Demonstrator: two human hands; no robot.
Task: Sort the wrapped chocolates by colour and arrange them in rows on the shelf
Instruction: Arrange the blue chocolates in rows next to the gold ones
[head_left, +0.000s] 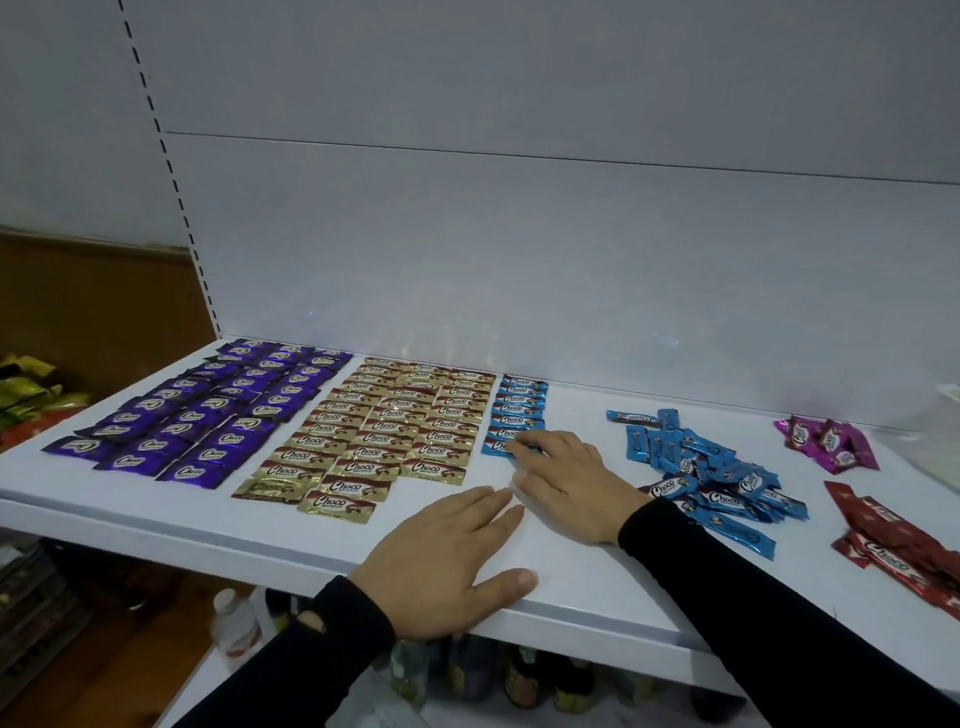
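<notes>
The right hand (566, 480) presses flat on the blue row (517, 415); the left hand (447, 556) lies open. A sliding push may skew the row.

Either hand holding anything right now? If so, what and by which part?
Nothing is gripped. The left hand lies flat on the shelf. The right hand has straight fingers pressing the nearest blue chocolate in its row.

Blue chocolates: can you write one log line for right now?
blue row: unfinished | right hand: fingers on its front end | left hand: flat on shelf | blue pile: unsorted
</notes>
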